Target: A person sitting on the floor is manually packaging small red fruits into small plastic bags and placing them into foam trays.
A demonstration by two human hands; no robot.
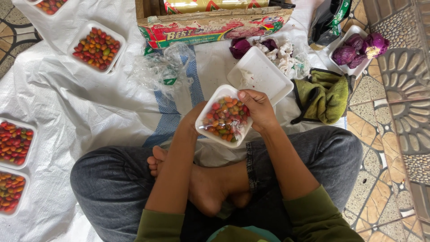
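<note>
I sit cross-legged on a white woven sheet [80,116]. Both hands hold a white foam tray [214,99] filled with small red, orange and green chillies [225,118], covered in clear film. My left hand [191,120] grips the tray's left side from underneath. My right hand [259,109] clasps the right edge, thumb on the rim. The tray hovers above my knees.
An empty foam tray [262,74] lies just beyond. Filled chilli trays sit at top left [97,47] and left edge [14,142]. A cling-film box [210,26], crumpled plastic [163,67], a green bag [323,95] and a tray of purple vegetables [358,49] surround me.
</note>
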